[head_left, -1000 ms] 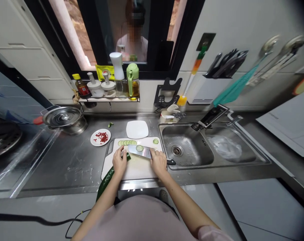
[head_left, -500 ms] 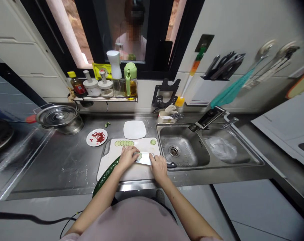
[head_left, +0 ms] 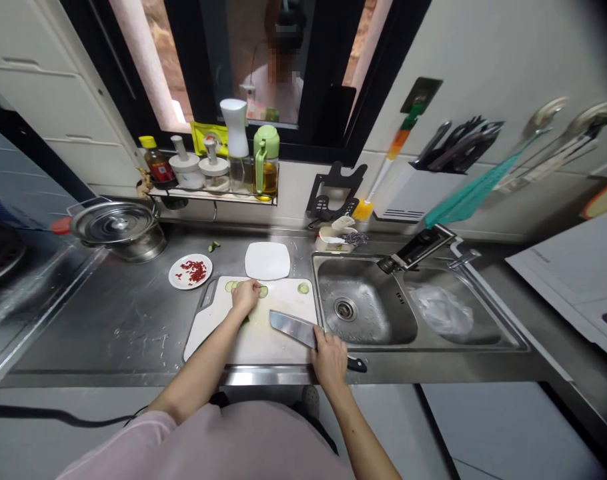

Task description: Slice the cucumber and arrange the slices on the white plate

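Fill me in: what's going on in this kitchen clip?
A person's right hand holds a knife over a cutting board. The left hand is at a row of cucumber slices near the board's far edge, partly covering them. Another slice lies apart toward the far right corner. Red pieces sit on a round plate to the left.

The steel table [head_left: 108,313] carries a cutting board [head_left: 268,343], round plate [head_left: 177,281], square dish [head_left: 267,261], lidded pot [head_left: 143,245] and green scraps [head_left: 213,247].
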The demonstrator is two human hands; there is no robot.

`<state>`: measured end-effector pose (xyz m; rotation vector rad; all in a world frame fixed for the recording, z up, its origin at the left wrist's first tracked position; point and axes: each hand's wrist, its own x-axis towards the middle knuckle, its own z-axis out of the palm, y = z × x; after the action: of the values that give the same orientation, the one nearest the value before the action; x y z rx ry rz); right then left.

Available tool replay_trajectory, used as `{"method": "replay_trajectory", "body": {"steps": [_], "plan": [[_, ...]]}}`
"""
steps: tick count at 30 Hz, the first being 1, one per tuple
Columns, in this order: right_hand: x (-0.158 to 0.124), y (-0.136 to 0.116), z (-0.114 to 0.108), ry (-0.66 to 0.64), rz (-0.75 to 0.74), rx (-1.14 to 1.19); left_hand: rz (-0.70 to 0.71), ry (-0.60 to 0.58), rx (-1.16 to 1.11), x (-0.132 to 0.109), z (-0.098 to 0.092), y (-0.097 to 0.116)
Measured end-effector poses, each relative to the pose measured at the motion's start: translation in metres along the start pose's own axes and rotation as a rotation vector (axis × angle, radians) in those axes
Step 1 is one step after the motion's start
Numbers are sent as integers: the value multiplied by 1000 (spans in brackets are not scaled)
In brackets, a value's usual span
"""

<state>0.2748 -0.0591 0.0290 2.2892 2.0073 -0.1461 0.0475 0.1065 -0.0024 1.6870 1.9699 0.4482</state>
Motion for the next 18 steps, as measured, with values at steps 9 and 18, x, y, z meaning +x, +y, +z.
{"method": "replay_trajectory", "body": {"steps": [9, 18], "plan": [[1, 1, -2, -13, 30, 21, 78, -18, 184, 16, 7, 4], [4, -3, 0, -32, 44, 33, 65, 29, 215, 16, 6, 5]]}}
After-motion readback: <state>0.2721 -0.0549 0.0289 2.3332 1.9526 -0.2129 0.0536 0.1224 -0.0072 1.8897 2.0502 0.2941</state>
